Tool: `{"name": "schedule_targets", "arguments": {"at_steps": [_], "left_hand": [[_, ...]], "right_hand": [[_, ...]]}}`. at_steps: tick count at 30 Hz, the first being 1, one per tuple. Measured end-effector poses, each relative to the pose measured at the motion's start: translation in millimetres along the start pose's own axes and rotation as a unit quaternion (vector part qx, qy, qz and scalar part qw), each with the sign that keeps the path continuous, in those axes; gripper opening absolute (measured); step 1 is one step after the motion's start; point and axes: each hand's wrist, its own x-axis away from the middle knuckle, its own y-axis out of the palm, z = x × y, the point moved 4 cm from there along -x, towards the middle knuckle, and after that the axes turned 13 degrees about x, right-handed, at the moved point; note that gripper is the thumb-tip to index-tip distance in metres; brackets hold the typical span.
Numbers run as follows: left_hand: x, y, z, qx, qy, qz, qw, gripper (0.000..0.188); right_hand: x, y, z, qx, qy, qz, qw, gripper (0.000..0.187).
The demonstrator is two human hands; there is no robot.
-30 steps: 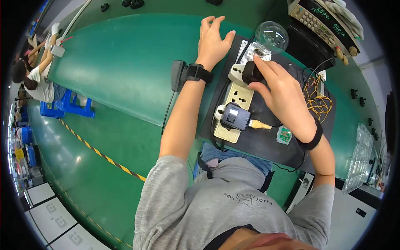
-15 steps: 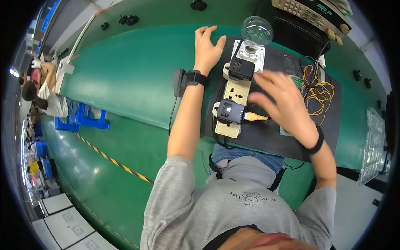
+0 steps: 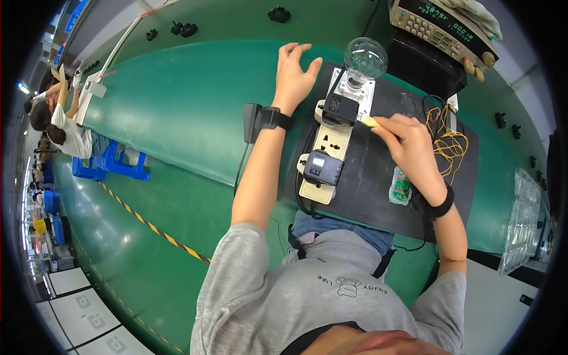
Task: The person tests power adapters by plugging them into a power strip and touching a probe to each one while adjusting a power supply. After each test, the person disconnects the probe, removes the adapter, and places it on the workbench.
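R fingers (image 3: 393, 125) pinch stubby yel plug (image 3: 370, 122) nr boxy plastic adapter (image 3: 341, 109); L fingers (image 3: 300, 52) spread.

Left of the right hand (image 3: 412, 147), the upper black adapter (image 3: 341, 109) blocks the way, right by the tip of the yellow plug (image 3: 371, 122) it pinches. Beyond stands the glass bulb (image 3: 365, 57); loose yellow wires (image 3: 454, 148) crowd its right. Toward the body, dark mat (image 3: 368, 168) leaves passage between circuit board (image 3: 401, 190) and lower adapter (image 3: 323, 168). Left of the left hand (image 3: 294, 81), green tabletop (image 3: 195, 100) gives wide room.
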Motion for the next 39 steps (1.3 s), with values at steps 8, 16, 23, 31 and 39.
{"name": "schedule_targets", "arguments": {"at_steps": [8,16,23,31,39], "left_hand": [[-8.5,-8.5,47.2,0.065,0.048,-0.033,0.996,0.035],[83.3,-59.3,101.3,0.177,-0.005,-0.335,0.925,0.048],[111.0,-60.0,112.1,0.152,-0.159,-0.393,0.893,0.059],[56.2,-119.4,107.4,0.492,0.046,0.004,0.869,0.047],[-21.8,-30.6,-17.8,0.087,-0.245,-0.049,0.964,0.048]], "right_hand": [[-6.9,1.3,-13.9,0.095,-0.036,0.05,0.994,0.009],[13.8,-53.1,31.4,0.191,-0.025,-0.028,0.981,0.054],[18.7,-90.7,35.0,0.137,-0.099,-0.016,0.986,0.057],[17.5,-136.2,85.7,-0.012,-0.005,-0.02,1.0,0.052],[44.5,-169.9,163.4,0.197,0.257,0.089,0.942,0.042]]}}
